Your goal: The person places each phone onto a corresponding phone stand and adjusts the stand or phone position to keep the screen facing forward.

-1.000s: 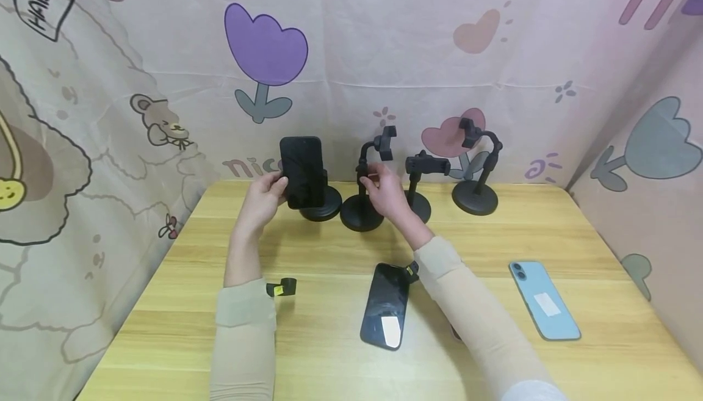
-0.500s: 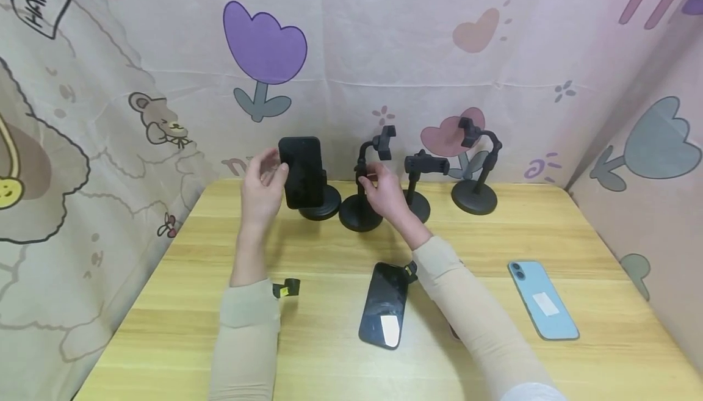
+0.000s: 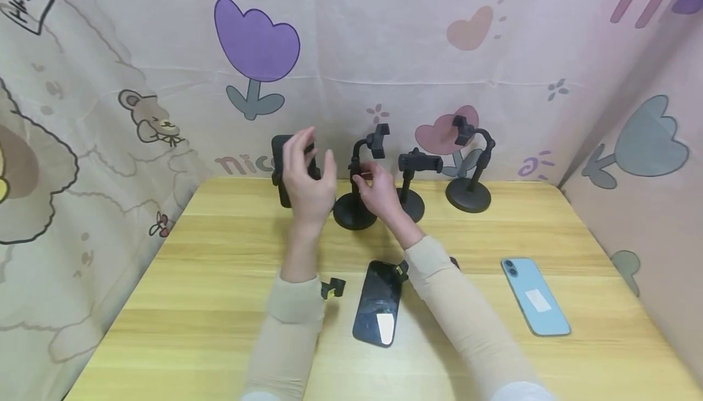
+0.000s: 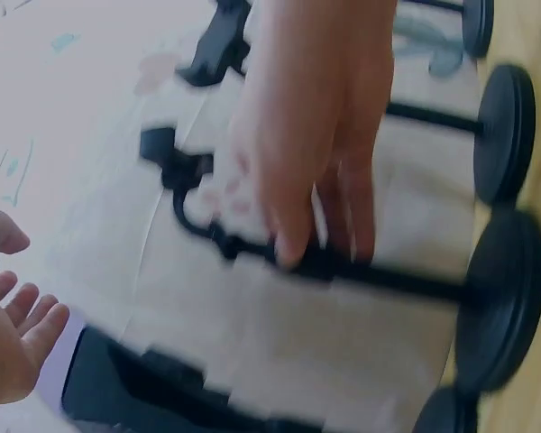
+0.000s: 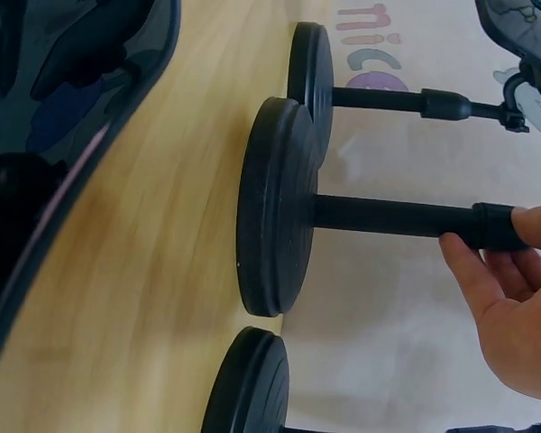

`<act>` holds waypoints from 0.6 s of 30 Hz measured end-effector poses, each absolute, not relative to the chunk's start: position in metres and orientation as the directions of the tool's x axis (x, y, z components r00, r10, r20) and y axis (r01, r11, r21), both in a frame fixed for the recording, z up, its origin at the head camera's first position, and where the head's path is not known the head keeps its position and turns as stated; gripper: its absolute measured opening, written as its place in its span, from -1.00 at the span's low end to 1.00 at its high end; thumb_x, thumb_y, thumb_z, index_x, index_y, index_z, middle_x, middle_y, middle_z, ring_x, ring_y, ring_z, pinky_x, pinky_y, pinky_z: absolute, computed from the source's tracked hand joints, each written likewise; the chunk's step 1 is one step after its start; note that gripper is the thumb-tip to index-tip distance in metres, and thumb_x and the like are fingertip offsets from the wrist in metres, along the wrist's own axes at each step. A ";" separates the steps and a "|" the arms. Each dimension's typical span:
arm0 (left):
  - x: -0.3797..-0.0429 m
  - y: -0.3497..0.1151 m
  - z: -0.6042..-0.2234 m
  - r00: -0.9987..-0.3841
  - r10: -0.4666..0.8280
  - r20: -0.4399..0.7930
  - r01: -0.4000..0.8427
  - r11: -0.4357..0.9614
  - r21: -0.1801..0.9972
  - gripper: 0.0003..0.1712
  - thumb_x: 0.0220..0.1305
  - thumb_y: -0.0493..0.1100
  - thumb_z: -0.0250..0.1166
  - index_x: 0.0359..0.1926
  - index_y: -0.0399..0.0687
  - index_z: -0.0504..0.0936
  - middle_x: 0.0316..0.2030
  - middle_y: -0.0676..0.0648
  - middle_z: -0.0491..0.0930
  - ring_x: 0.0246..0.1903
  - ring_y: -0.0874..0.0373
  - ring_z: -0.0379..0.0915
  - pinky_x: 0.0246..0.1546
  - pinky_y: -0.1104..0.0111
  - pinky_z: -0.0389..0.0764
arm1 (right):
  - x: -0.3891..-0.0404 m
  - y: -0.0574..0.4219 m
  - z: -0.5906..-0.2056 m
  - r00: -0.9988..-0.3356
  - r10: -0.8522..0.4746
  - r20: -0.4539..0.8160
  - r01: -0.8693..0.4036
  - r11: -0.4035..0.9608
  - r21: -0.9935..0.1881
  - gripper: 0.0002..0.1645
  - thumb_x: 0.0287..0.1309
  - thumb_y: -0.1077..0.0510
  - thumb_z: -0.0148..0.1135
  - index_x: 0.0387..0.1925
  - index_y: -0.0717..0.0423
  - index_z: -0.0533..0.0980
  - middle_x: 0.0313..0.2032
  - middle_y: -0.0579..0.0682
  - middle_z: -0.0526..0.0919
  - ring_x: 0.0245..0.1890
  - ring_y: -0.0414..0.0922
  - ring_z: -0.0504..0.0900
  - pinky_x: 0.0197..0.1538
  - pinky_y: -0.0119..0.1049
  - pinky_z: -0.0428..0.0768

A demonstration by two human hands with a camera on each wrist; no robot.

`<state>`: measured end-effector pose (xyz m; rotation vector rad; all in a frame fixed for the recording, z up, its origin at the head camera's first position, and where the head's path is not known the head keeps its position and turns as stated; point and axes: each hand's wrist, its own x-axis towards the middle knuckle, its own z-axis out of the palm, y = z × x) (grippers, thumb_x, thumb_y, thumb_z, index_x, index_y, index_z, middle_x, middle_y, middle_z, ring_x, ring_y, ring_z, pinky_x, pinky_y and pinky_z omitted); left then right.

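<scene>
My right hand (image 3: 379, 190) pinches the pole of a black phone stand (image 3: 354, 213), second from the left, between thumb and fingers. In the right wrist view, the fingertips lie on the collar high on the pole (image 5: 388, 216). That stand's clamp (image 3: 378, 140) holds nothing. My left hand (image 3: 310, 187) is raised just left of it with fingers spread, holding nothing. Behind the left hand, a black phone (image 3: 279, 146) sits upright in the leftmost stand, partly hidden by the fingers. The left wrist view shows this phone (image 4: 99, 374) below the left fingers.
Two more black stands, one with a level clamp (image 3: 420, 162) and one with a bent neck (image 3: 468, 196), stand to the right. A dark phone (image 3: 378, 306) lies screen up nearer the front. A light blue phone (image 3: 535, 297) lies at the right. A printed cloth (image 3: 340, 41) hangs behind.
My left hand has let go of the phone in the leftmost stand and moved right across its front. My right hand stays on the second stand's pole.
</scene>
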<state>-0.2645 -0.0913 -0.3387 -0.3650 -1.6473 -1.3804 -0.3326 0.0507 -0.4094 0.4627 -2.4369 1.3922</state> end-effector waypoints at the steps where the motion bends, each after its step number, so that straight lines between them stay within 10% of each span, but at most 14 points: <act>1: -0.266 -0.086 -0.340 -0.539 -0.307 0.785 0.717 0.323 0.618 -0.53 0.33 -0.42 0.32 0.26 -0.33 0.55 0.19 -0.24 0.51 0.20 -0.06 0.49 0.23 0.19 0.60 | -0.332 0.050 -0.410 -0.904 -0.129 0.408 -0.417 0.482 -0.771 -0.66 0.44 0.24 0.25 0.13 0.36 0.53 0.07 0.26 0.64 0.04 0.12 0.72 0.15 -0.08 0.68; 18: -0.290 -0.043 -0.355 -0.673 -0.085 0.735 0.675 0.335 0.657 -0.69 0.33 -0.31 0.44 0.07 -0.30 0.73 0.06 -0.25 0.55 0.02 -0.09 0.60 0.06 0.25 0.72 | -0.331 0.053 -0.412 -0.872 -0.145 0.468 -0.450 0.613 -0.649 -0.78 0.37 0.25 0.22 -0.04 0.30 0.59 -0.13 0.23 0.67 -0.09 0.17 0.68 0.02 0.06 0.63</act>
